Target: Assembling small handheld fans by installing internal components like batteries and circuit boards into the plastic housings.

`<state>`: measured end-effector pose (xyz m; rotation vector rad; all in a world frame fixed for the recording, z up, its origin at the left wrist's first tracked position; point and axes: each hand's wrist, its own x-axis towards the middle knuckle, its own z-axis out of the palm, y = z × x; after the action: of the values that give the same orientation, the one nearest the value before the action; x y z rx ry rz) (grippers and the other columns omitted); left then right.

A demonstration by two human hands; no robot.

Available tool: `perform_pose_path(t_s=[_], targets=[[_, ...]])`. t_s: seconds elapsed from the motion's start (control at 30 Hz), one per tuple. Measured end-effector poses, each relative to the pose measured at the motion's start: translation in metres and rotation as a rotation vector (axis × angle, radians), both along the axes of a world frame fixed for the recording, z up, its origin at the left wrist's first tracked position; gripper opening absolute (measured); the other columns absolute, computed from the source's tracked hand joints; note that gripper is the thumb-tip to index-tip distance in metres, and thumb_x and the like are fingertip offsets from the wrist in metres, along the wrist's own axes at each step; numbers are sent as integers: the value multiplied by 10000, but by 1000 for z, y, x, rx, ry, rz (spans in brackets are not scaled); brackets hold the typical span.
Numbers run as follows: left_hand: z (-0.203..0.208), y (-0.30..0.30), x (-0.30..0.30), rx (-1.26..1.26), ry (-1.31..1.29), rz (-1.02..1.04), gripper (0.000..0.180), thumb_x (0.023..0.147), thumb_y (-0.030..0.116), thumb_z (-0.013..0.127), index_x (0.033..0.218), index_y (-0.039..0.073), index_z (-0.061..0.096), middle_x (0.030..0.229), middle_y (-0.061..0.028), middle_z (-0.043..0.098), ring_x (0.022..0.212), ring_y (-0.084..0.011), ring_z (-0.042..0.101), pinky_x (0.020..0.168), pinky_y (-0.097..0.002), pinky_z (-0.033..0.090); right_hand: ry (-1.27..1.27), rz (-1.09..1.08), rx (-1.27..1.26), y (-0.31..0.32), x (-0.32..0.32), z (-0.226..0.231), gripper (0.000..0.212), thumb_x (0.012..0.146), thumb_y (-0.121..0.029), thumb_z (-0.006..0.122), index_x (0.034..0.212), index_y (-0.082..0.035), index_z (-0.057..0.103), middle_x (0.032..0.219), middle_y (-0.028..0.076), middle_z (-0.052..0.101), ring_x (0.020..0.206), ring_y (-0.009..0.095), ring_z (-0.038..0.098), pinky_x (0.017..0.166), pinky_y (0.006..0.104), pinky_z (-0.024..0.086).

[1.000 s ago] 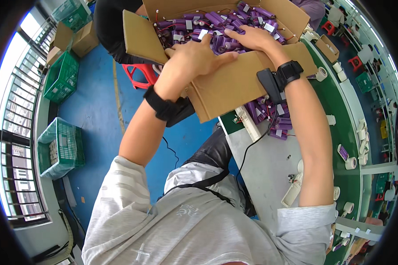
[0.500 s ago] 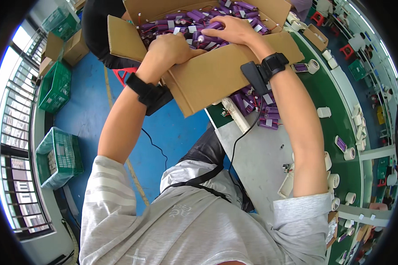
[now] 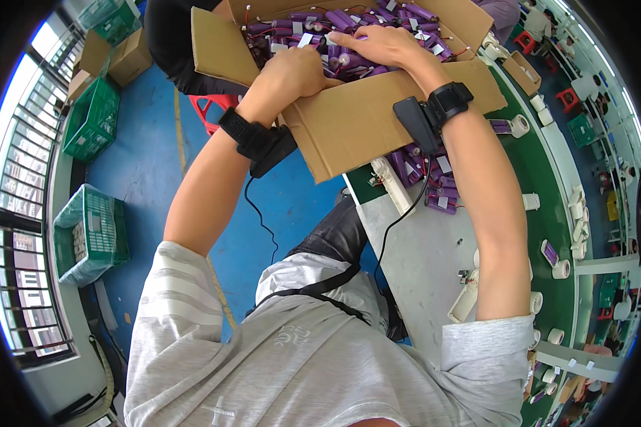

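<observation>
Box sits open in front of me, full of purple batteries. It has not moved against the counter, but my left hand has. A second ago it was spread out on the near rim. Now it is curled up there with its fingertips hidden, so I can't tell if it holds anything. My right hand lies half wide on the batteries, and I can't tell if it grips one. To me this looks like digging or steadying, not lifting.

Blue floor on my left gives that elbow room. Someone in black is close behind the box's left side, so it is tight there. The front flap pokes past the counter's corner. Loose batteries lie just by it, and a thin black cord nearby could snag.
</observation>
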<state>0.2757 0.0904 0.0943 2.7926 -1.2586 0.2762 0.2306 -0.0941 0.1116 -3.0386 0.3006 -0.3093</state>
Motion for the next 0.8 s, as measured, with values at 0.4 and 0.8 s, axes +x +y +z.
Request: perform_pose_path(t_s=[0.4,0.8], targets=[[-2,-3,-12,-348,61,82,870,674,607,775,1155,-79,539,894,-238,685,811,-414,681,668,-451,566,202,222,301,-15,5,14,892,896,-757,263,1354,-27,491,1331,205,523,1235,327,509,1046,423,377],[15,-8,-11,-230,-62,-45,813,867,637,549,1361,-3,466,1149,-426,494,895,-519,623,755,-516,529,120,150,498,19,-38,39,1010,877,-800,154,1423,13,401,1474,235,389,1396,337,341,1147,398,245]])
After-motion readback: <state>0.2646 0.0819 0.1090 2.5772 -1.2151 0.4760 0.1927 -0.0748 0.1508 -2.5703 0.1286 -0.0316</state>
